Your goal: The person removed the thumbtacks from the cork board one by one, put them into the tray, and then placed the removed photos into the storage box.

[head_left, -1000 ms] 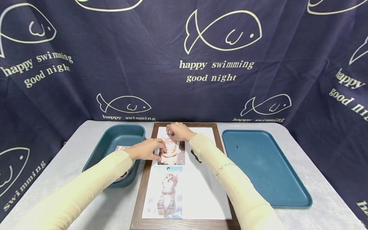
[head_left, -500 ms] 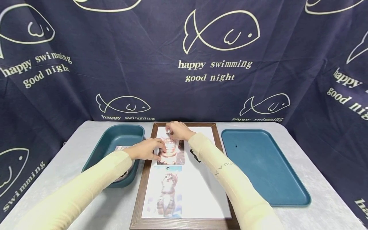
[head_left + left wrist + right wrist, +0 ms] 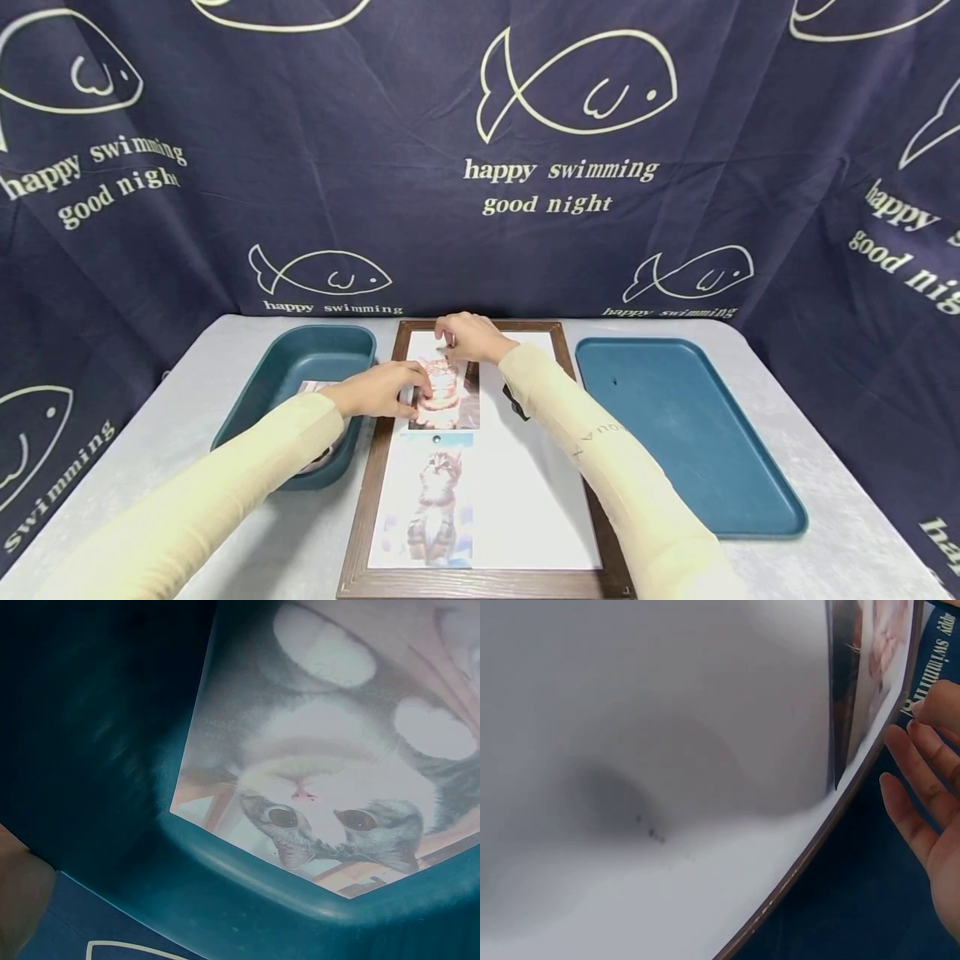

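A framed white board (image 3: 532, 500) lies on the table with two cat photos along its left side. On the upper cat photo (image 3: 444, 398), my left hand (image 3: 381, 390) rests its loosely bent fingertips at the left edge. My right hand (image 3: 476, 338) reaches to that photo's top edge, thumb and index finger bent toward each other; whatever is between them is hidden. The lower cat photo (image 3: 433, 504) lies flat, a small dark round fastener (image 3: 437, 439) at its top. In the right wrist view the right hand (image 3: 936, 787) shows beyond the frame's edge, its other fingers extended.
Left of the board stands a deep teal bin (image 3: 243, 400) with another cat photo (image 3: 322, 750) inside, beneath my left forearm. A shallow teal tray (image 3: 697, 433) lies to the right. Behind the table hangs a dark blue fish-print curtain (image 3: 420, 142).
My right hand rises very slightly at the photo's top edge, and its forearm shifts a little to the right. The left hand and both photos keep their places on the board.
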The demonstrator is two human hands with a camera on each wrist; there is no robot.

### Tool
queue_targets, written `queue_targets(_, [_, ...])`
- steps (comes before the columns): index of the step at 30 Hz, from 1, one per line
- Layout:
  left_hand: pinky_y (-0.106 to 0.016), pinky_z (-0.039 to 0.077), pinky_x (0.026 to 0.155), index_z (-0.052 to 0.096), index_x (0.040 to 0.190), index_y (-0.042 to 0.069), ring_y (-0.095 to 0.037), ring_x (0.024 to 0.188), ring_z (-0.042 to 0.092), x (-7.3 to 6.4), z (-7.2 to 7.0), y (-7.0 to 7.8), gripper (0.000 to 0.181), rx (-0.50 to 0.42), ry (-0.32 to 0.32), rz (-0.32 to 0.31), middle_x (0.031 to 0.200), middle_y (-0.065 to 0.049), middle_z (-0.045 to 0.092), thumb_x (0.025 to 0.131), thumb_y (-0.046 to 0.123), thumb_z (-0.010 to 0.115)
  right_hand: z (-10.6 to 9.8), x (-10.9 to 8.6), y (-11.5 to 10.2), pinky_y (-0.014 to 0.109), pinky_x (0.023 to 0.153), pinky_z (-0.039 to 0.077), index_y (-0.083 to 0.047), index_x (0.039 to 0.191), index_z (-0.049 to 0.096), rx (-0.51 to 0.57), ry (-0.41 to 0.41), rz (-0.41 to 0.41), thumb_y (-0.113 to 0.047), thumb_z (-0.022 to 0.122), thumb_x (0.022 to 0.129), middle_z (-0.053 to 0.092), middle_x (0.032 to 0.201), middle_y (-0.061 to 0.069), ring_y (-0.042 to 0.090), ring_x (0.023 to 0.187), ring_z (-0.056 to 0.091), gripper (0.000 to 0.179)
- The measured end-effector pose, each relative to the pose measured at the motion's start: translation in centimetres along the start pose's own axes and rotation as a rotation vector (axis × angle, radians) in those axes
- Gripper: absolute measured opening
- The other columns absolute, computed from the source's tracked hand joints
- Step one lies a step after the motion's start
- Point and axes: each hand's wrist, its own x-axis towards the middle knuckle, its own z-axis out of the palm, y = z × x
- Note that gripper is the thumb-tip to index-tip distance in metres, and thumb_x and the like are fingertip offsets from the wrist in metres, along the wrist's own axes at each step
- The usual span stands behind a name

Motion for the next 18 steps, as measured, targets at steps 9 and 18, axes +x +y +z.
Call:
queue_targets(9, [-0.037,0.046,0.088,0.066,0.103,0.011,-0.018,0.1,0.057,0.1,0.0,0.1,0.027,-0.008,-0.001,0.002,0.109,-0.001,0.058,0.078,0.018,0.071,-1.2,-1.3,0.5,0.027,0.064,0.045,-0.011,0.106,0.062,0.017,0.005,-0.002,-0.013,0.069,0.077,0.06,0.087,-0.002,0.01,0.074,0.056,0.03])
queue_targets(18, [-0.037,0.046,0.088,0.066,0.102,0.011,-0.019,0.101,0.057,-0.1,0.1,0.2,0.026,-0.008,0.014,0.002,0.109,-0.001,0.059,0.077,0.018,0.071,-1.9,-2.7,1.3,0.028,0.064,0.046,-0.011,0.103,0.063,0.031,0.014,-0.004,-0.013,0.068,0.076,0.063,0.085,-0.001,0.01,0.074,0.058,0.027])
